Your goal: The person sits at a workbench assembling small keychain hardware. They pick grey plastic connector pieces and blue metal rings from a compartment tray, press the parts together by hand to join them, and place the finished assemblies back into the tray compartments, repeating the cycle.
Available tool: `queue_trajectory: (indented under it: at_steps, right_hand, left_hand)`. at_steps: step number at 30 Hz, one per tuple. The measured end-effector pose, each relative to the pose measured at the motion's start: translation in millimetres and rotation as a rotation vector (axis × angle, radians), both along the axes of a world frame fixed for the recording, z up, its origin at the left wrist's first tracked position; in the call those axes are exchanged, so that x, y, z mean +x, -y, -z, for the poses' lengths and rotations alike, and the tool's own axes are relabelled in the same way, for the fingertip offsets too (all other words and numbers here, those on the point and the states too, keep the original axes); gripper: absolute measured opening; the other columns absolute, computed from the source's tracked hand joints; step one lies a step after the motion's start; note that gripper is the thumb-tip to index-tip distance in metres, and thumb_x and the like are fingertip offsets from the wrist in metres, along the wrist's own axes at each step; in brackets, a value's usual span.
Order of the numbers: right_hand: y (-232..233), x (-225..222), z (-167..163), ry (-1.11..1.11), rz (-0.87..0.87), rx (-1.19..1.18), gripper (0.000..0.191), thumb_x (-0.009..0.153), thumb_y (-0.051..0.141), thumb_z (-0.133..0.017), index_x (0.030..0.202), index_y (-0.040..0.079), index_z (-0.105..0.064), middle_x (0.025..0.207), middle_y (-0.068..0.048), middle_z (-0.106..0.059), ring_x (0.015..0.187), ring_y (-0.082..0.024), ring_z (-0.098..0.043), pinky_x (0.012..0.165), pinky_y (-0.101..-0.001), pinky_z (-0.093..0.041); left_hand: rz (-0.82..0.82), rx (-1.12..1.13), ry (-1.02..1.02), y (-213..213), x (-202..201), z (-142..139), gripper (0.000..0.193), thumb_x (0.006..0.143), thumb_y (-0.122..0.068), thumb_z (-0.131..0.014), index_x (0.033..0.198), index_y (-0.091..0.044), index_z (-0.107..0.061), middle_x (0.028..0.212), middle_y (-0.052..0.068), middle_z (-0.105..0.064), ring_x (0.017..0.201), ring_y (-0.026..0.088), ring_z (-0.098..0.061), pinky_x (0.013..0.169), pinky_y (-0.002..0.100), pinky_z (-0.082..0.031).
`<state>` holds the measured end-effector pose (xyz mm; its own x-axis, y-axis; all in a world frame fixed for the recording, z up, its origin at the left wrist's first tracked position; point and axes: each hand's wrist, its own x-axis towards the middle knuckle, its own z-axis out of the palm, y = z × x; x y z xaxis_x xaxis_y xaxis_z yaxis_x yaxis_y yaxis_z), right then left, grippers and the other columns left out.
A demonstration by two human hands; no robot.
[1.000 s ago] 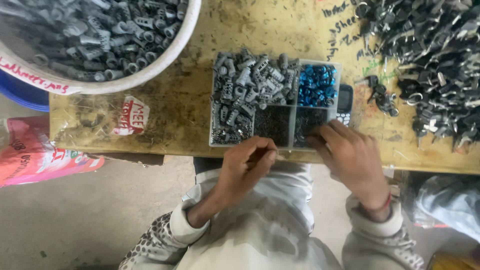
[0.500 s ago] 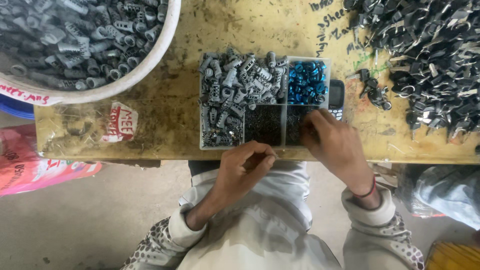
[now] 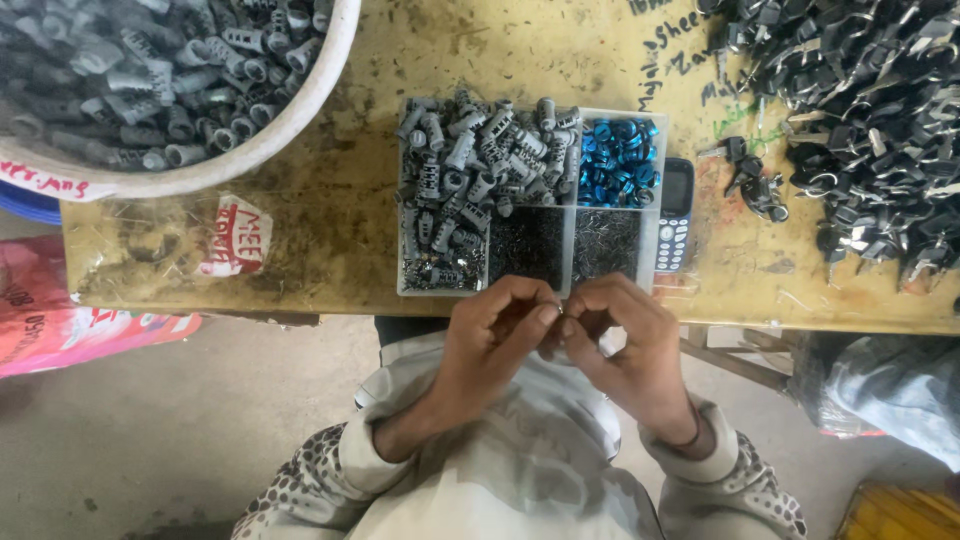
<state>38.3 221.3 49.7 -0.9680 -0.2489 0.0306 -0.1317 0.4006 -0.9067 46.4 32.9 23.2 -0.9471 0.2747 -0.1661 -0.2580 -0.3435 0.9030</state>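
— Grey plastic plugs fill most of the divided tray, with blue caps in the corner cell and fine dark pins in the two near cells. Where are my hands?

— Both are just off the tray's near edge, fingertips meeting. Your left hand and right hand are each pinched around one tiny part between them; I can't tell what it is.

— What could go wrong?

— It sits over the gap between the workbench and your lap, so I judge that a loosened pinch would drop it to the floor. An elbow could also nudge the tray, or the phone touching its right side
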Motion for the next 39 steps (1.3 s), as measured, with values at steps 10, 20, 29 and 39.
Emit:
queue_trajectory:
  at_steps: [10,20,29,39]
  right_hand:
    - [12,14,11,0.216,0.021,-0.515,0.004,0.102,-0.003,-0.057,0.106,-0.004,-0.057,0.106,-0.009,-0.058,0.081,-0.012,-0.068,0.067,-0.0254,-0.061]
    - [19,22,18,-0.319,0.100,0.060,0.022,0.090,-0.006,-0.073,0.106,0.002,-0.060,0.105,-0.012,-0.066,0.079,-0.016,-0.070,0.070,-0.0268,-0.055]
    - [5,13,21,-0.372,-0.153,-0.050,0.026,0.091,-0.004,-0.076,0.112,0.007,-0.067,0.107,-0.009,-0.071,0.091,-0.019,-0.074,0.072,-0.0271,-0.062]
    - [49,-27,2,-0.216,-0.216,0.245,0.020,0.090,0.005,-0.079,0.108,0.008,-0.074,0.096,-0.005,-0.067,0.074,-0.020,-0.069,0.061,-0.0332,-0.056]
  left_hand:
    - [0.036,0.092,-0.097,7,3,-1,0.014,0.109,-0.007,-0.056,0.115,0.005,-0.059,0.093,0.009,-0.070,0.082,0.013,-0.071,0.074,0.025,-0.063]
    - [-0.110,-0.130,-0.279,10,10,-9,0.011,0.106,-0.001,-0.061,0.116,0.004,-0.061,0.107,0.010,-0.067,0.095,0.013,-0.073,0.080,0.024,-0.062]
    - [0.085,-0.054,-0.191,26,10,-5,0.007,0.104,0.000,-0.064,0.111,0.003,-0.063,0.097,0.004,-0.067,0.082,0.005,-0.061,0.067,0.020,-0.052]
    - [0.238,0.065,-0.068,46,35,-21,0.005,0.104,-0.005,-0.061,0.108,-0.002,-0.060,0.095,0.000,-0.061,0.080,0.005,-0.060,0.070,0.021,-0.052]
